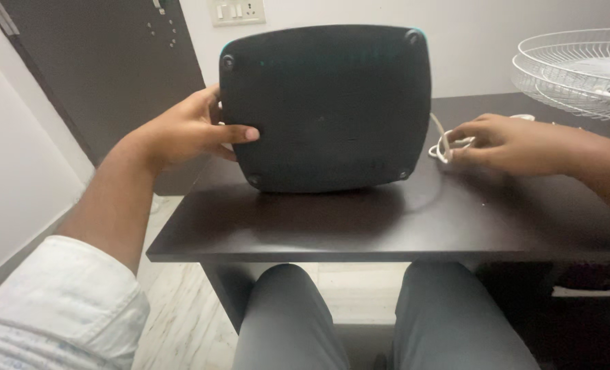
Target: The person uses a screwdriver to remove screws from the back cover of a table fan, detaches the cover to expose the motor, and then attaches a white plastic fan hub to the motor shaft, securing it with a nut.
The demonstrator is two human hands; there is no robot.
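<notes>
My left hand (195, 130) grips the left side of a big black rounded-square plastic appliance base (325, 108), which stands tipped up on its edge near the back left corner of the dark brown wooden table (387, 219). My thumb lies across the flat underside that faces me, and my fingers wrap round behind the rim, so the hand is closed on it. The underside shows small round feet at its corners and a thin teal trim along the top edge. Its lower edge rests on the table top, and the whole base stands nearly upright

My right hand (510, 142) lies on the table just to the right of the base, well back from the front edge. Its fingers curl loosely over a coiled white power cord (445, 147), pinching the loops against the table; the cord runs up in a thin line toward the right side of the base

At the back right corner of the table sits a white wire fan guard (579, 72), lying flat, well apart from both hands. Behind the table a white wall carries a pale switch plate (238, 11), and a dark door (106, 75) stands to the left. My grey trousered knees (284, 315) show below the front edge, above a pale marble floor (181, 322)
</notes>
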